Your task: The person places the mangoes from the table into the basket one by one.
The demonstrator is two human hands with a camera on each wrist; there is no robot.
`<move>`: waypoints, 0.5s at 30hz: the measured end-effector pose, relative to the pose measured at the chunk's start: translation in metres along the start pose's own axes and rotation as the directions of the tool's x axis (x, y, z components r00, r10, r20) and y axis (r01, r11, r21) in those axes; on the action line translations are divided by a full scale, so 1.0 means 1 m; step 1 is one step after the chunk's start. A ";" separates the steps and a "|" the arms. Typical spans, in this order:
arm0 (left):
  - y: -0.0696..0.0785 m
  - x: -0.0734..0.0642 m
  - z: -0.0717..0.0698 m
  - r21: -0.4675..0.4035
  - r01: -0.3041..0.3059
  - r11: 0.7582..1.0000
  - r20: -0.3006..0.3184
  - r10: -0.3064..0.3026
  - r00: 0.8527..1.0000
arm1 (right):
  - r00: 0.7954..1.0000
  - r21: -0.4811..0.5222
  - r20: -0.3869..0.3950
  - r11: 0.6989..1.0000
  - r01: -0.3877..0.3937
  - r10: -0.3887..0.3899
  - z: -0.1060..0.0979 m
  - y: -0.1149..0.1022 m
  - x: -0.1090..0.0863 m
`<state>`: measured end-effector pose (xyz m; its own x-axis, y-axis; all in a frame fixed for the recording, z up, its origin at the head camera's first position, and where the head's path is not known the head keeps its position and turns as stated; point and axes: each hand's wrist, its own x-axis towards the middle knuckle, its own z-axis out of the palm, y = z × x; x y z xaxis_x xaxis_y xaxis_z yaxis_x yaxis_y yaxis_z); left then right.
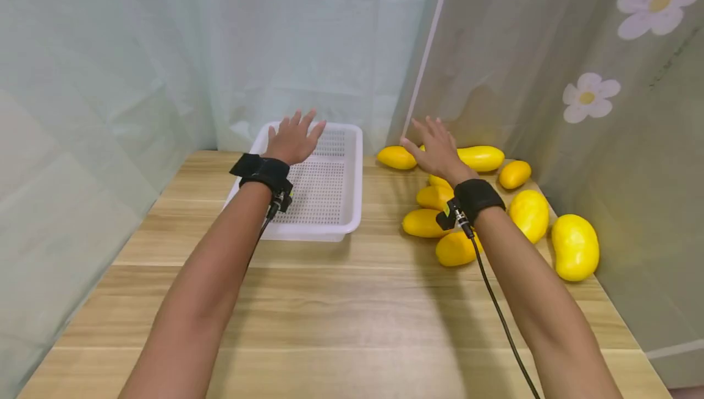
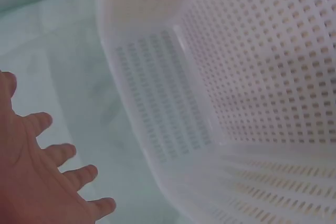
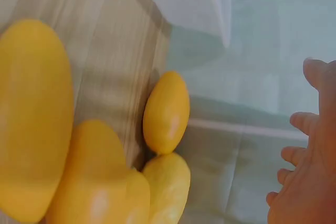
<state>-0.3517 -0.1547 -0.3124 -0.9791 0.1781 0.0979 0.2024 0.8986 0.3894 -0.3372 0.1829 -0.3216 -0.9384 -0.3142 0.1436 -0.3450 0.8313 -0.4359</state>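
My left hand (image 1: pixel 294 141) hovers above the far part of a white perforated plastic basket (image 1: pixel 356 185), fingers spread and holding nothing. In the left wrist view the basket's slotted wall (image 2: pixel 157 93) lies beside the stretched fingers (image 2: pixel 79 178). The right hand (image 1: pixel 437 151) is held over a group of yellow mangoes, also spread and bare of any object. Below its wrist lie several mangoes, among them a front one (image 1: pixel 455 250) and a longer one (image 1: pixel 422 223). In the right wrist view the fingers (image 3: pixel 303 123) stand apart from the nearest mango (image 3: pixel 167 113).
Along the back edge sit another mango (image 1: pixel 396 157) and a long one (image 1: pixel 483 158). Larger mangoes (image 1: pixel 575 247) line the right edge of the wooden table (image 1: pixel 341 313). Curtains (image 1: pixel 308 38) hang close behind and at both sides. A cable (image 1: pixel 503 319) trails from the right wrist.
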 end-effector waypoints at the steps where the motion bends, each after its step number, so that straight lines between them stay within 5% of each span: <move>1: 0.000 -0.003 -0.003 -0.021 -0.007 1.000 0.005 0.007 1.000 | 1.000 0.008 -0.003 1.000 0.009 -0.009 0.001 -0.002 -0.001; 10: -0.006 -0.051 -0.031 -0.255 -0.127 0.959 0.009 0.134 0.991 | 0.998 0.197 0.008 0.979 0.059 -0.062 0.007 -0.018 -0.046; 15: -0.015 -0.090 -0.038 -0.268 -0.170 0.948 0.002 0.177 0.984 | 0.998 0.241 -0.018 0.968 0.067 -0.064 0.009 -0.015 -0.081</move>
<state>-0.2662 -0.1991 -0.2925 -0.9280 0.3350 0.1629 0.3629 0.7145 0.5981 -0.2553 0.1914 -0.3350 -0.9145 -0.3586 0.1875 -0.3925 0.6734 -0.6265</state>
